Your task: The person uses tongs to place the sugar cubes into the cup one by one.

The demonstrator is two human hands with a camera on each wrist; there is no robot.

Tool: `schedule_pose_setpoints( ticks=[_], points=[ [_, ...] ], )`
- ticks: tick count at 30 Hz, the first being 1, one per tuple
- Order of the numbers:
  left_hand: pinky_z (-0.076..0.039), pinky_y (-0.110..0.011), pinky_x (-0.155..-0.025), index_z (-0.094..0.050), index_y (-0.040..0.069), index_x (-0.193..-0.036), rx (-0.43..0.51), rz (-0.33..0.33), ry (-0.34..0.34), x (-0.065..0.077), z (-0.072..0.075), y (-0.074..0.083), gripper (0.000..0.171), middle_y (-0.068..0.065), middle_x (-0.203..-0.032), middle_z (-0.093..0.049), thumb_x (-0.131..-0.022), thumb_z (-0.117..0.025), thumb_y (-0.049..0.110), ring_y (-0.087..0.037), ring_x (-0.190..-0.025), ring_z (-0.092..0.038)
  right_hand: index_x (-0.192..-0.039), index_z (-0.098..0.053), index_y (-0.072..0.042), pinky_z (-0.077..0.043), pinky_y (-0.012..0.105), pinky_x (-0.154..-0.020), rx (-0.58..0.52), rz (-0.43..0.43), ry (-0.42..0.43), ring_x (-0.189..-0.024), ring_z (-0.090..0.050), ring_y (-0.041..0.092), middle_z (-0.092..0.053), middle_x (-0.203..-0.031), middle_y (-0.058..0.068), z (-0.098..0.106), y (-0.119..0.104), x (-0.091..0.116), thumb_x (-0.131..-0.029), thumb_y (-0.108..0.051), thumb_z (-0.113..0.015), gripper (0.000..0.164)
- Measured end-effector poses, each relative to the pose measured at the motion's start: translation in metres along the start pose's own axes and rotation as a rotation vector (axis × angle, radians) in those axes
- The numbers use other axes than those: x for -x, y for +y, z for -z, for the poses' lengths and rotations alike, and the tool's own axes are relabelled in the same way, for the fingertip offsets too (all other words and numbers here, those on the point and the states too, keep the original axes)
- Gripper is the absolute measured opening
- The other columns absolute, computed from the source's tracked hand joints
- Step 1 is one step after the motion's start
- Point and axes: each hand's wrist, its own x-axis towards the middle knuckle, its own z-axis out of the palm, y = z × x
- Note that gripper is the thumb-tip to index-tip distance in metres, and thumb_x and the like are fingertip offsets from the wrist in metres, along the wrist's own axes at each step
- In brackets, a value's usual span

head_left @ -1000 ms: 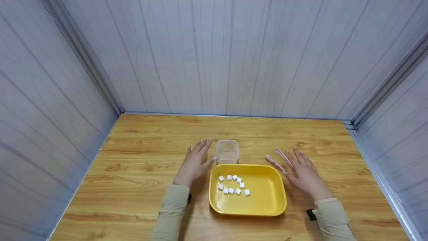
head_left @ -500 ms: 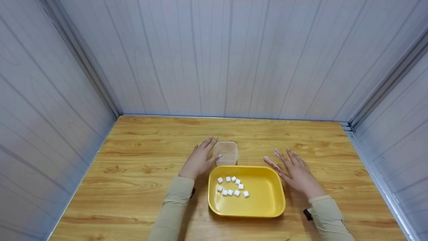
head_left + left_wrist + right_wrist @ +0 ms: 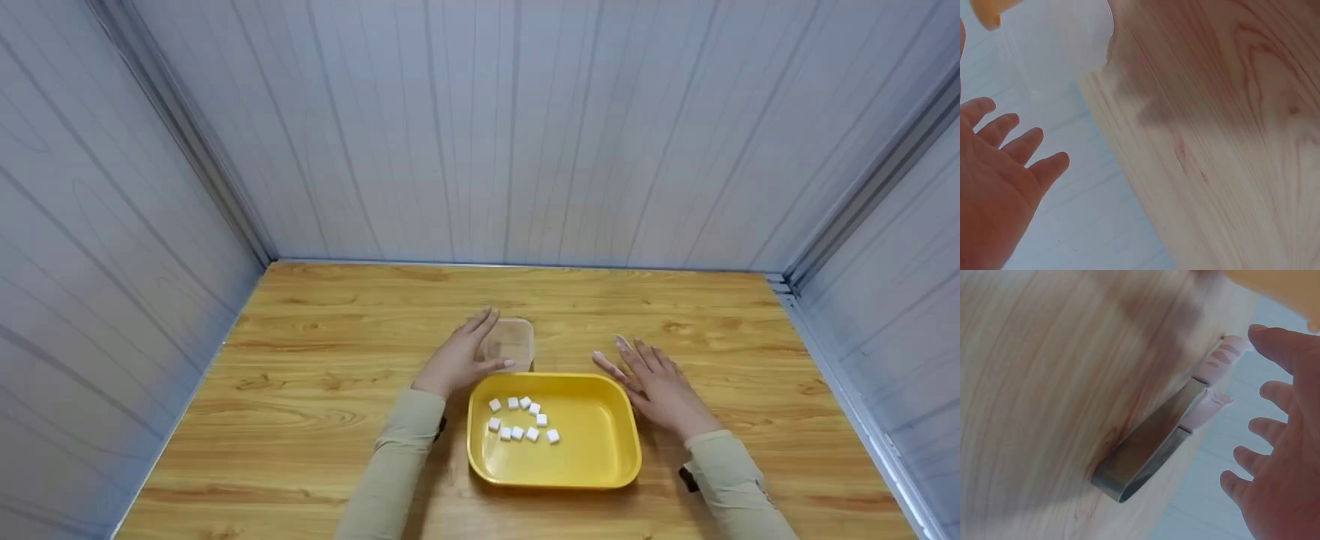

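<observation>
Beside the small clear plastic container (image 3: 516,340), my left hand (image 3: 454,361) holds its fingers extended, with the thumb across the container's near side. In the left wrist view no finger is curled around the container (image 3: 1064,42); whether the hand touches it I cannot tell. My right hand (image 3: 670,396) hovers with spread fingers over a pair of tongs with pink tips (image 3: 610,367). The right wrist view shows the tongs' bent metal band (image 3: 1140,444) lying on the table, apart from the fingers. Between the hands sits a yellow tray (image 3: 592,450) with several white cubes (image 3: 541,420) in its left half.
The wood-grain table (image 3: 300,420) runs back to a pale panel wall (image 3: 480,135). Side walls (image 3: 97,262) rise at left and right. The clear container stands just behind the tray's back rim.
My left hand has moved right and closer to the container, its thumb now in front of it. The right hand has shifted slightly left over the tongs. Tray and cubes stay put.
</observation>
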Motion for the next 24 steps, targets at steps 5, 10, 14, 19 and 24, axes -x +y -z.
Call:
schedule_pose_setpoints(
  ticks=[5,10,14,19,24],
  points=[
    [-0.025,-0.039,-0.114,-0.022,0.018,-0.153,0.049,0.007,-0.012,-0.004,-0.004,-0.002,0.097,-0.004,-0.158,-0.018,-0.078,-0.071,0.054,-0.023,-0.141,-0.022,-0.153,-0.017,-0.010,-0.015,0.058,-0.113,0.006,0.015,-0.010,-0.140,-0.018,0.041,-0.014,-0.156,0.017,-0.003,0.002,-0.002,-0.097,-0.032,-0.057,0.073],
    [-0.024,-0.038,-0.114,-0.021,0.019,-0.153,0.071,0.021,-0.038,-0.006,-0.005,-0.002,0.095,-0.003,-0.158,-0.018,-0.079,-0.074,0.046,-0.022,-0.141,-0.022,-0.153,-0.016,-0.009,-0.015,0.056,-0.114,-0.006,0.023,-0.020,-0.141,-0.018,0.037,-0.015,-0.157,0.016,-0.006,0.003,-0.006,-0.097,-0.030,-0.057,0.073],
    [-0.024,-0.038,-0.115,-0.021,0.020,-0.153,0.081,0.024,-0.052,-0.007,-0.006,-0.004,0.093,-0.002,-0.157,-0.019,-0.080,-0.074,0.042,-0.023,-0.141,-0.022,-0.153,-0.016,-0.010,-0.021,0.057,-0.112,-0.039,0.021,-0.001,-0.139,-0.022,0.039,-0.019,-0.155,0.020,-0.008,0.004,-0.009,-0.096,-0.027,-0.058,0.073],
    [-0.025,-0.038,-0.114,-0.024,0.015,-0.152,0.067,0.016,-0.044,-0.010,-0.008,-0.005,0.090,-0.007,-0.156,-0.023,-0.081,-0.075,0.038,-0.024,-0.140,-0.025,-0.154,-0.016,-0.010,-0.032,0.061,-0.104,-0.070,0.016,0.020,-0.132,-0.032,0.044,-0.022,-0.153,0.024,-0.010,0.005,-0.010,-0.096,-0.024,-0.059,0.073],
    [-0.025,-0.035,-0.114,-0.030,0.010,-0.150,0.051,0.014,-0.034,-0.013,-0.008,-0.005,0.086,-0.008,-0.154,-0.028,-0.081,-0.076,0.033,-0.023,-0.138,-0.029,-0.153,-0.019,-0.008,-0.036,0.060,-0.101,-0.062,0.027,0.040,-0.128,-0.038,0.045,-0.028,-0.151,0.023,-0.012,0.005,-0.012,-0.098,-0.022,-0.057,0.068]
  ],
)
